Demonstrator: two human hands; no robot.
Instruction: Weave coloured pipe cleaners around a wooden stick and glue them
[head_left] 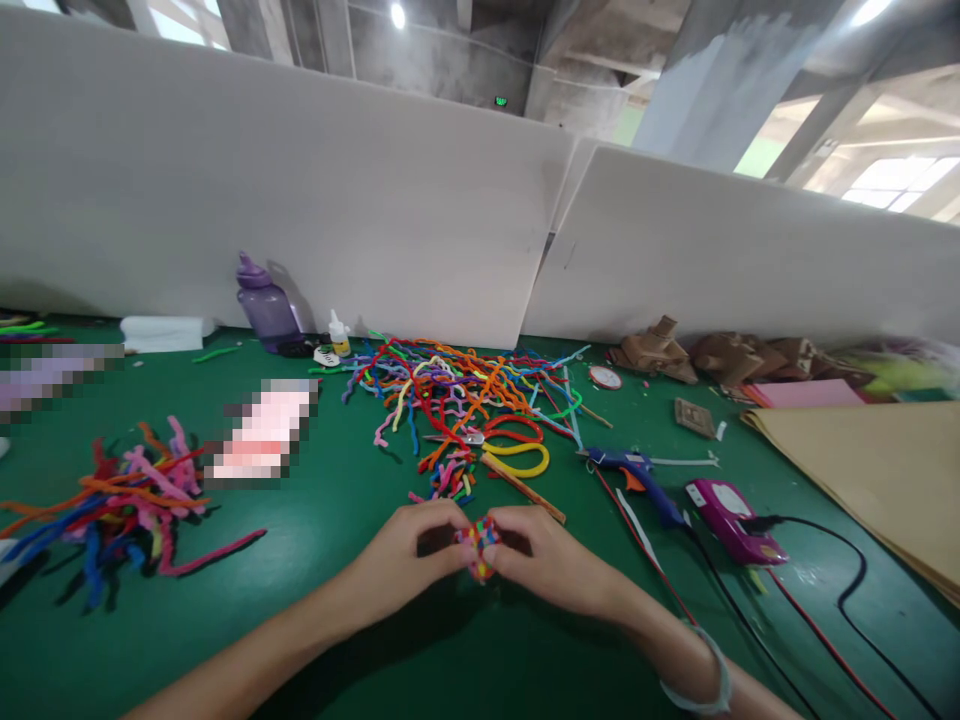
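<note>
A small, lumpy multicoloured pipe-cleaner bundle (481,560) is pinched between my two hands, low in the middle of the head view. My left hand (409,548) grips it from the left with thumb and fingertips. From the right, my right hand (551,555) closes on it the same way. Fingers cover part of the bundle, so its full shape is hidden. Just beyond my fingertips lie short cut pipe-cleaner pieces (450,478). Scissors (517,458) with red and yellow handles rest on the green table (322,655), beside a thin wooden stick (525,488).
Tangled pipe cleaners (465,385) spread towards the white partition (300,190), with another pile (142,490) at left. Right of my hands are a blue glue gun (637,470), a magenta device (739,522) and cables. A purple bottle (266,310) and small dropper bottle (339,335) stand behind.
</note>
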